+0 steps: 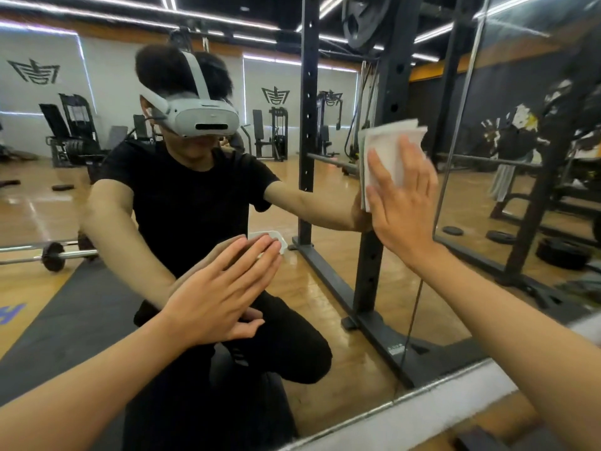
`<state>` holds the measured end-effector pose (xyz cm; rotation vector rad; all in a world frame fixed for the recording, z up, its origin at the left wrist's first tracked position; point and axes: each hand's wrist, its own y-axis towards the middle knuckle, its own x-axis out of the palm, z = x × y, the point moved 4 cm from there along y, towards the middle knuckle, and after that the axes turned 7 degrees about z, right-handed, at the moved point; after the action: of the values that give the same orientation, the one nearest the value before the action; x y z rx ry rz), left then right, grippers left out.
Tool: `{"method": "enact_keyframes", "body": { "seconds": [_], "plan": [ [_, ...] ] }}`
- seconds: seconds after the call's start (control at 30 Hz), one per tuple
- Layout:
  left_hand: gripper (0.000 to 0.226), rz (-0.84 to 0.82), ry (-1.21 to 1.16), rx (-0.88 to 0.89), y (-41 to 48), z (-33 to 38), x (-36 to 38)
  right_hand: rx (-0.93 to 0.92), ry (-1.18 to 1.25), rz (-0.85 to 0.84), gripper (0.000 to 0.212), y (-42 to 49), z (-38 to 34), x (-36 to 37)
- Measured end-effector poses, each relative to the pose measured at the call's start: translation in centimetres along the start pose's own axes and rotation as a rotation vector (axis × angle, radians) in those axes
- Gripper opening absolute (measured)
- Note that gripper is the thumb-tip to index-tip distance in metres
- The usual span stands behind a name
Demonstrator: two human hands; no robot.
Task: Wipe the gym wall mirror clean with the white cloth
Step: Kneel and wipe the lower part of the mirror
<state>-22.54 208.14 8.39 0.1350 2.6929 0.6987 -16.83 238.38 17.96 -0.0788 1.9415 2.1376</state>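
The wall mirror [325,288] fills most of the view and reflects me kneeling in a black shirt with a headset on. My right hand [401,203] presses the folded white cloth [388,148] flat against the glass at right of centre, fingers straight and spread. The cloth's upper half sticks out above my fingertips. My left hand [224,288] lies flat on the glass lower down, left of centre, fingers straight and together, holding nothing.
A vertical seam [455,131] splits the mirror into panels just right of the cloth. A pale ledge [422,415] runs along the mirror's bottom edge. The reflection shows a black rack, a barbell, weight plates and machines on a wooden floor behind me.
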Motion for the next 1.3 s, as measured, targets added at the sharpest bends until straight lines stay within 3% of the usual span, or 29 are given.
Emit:
{"method": "enact_keyframes", "body": {
  "seconds": [0.07, 0.23, 0.4, 0.5, 0.57, 0.7, 0.77, 0.83, 0.93, 1.03, 1.17, 1.3],
  "plan": [
    [0.109, -0.017, -0.018, 0.002, 0.0, 0.0, -0.1, -0.041, 0.031, 0.032, 0.058, 1.9, -1.0, 0.4],
    [0.106, -0.067, -0.008, 0.014, -0.1, -0.1, 0.3, 0.051, 0.163, 0.133, 0.055, 2.1, -3.9, 1.7],
    [0.101, -0.077, -0.026, -0.019, -0.4, -0.1, 0.0, -0.149, 0.155, 0.209, 0.044, -5.8, -4.4, 2.6],
    [0.095, -0.065, -0.179, -0.094, 0.0, 0.4, -1.0, -0.127, 0.16, 0.157, 0.052, -9.3, -5.1, 1.8],
    [0.09, -0.113, -0.353, -0.142, 0.2, 1.4, -2.3, -0.017, 0.22, 0.101, 0.046, -10.5, -5.8, 0.1],
    [0.086, -0.431, -0.643, -0.216, -2.1, 3.5, -6.8, 0.201, 0.333, -0.224, 0.025, -14.0, -10.0, -5.4],
    [0.084, -0.625, -0.727, -0.245, -4.5, 3.6, -10.2, 0.463, 0.381, -0.558, 0.04, -16.6, -12.9, -8.7],
    [0.08, -0.797, -0.789, -0.292, -7.2, 2.8, -14.0, 0.548, 0.337, -0.874, 0.047, -18.9, -16.4, -12.9],
    [0.076, -1.053, -0.866, -0.405, -11.6, 0.0, -21.2, 0.455, 0.34, -1.207, 0.046, -19.4, -21.6, -20.5],
    [0.074, -1.281, -0.924, -0.561, -14.9, -4.7, -29.9, 0.246, 0.378, -1.444, 0.051, -15.9, -25.6, -28.4],
    [0.059, -1.379, -0.931, -0.818, -18.7, -9.7, -40.3, 0.257, 0.395, -1.574, 0.051, -9.0, -28.4, -35.4],
    [0.057, -1.525, -0.872, -1.181, -23.4, -10.6, -50.0, 0.022, 0.454, -1.726, 0.063, -5.2, -32.0, -38.0]
  ]
}}
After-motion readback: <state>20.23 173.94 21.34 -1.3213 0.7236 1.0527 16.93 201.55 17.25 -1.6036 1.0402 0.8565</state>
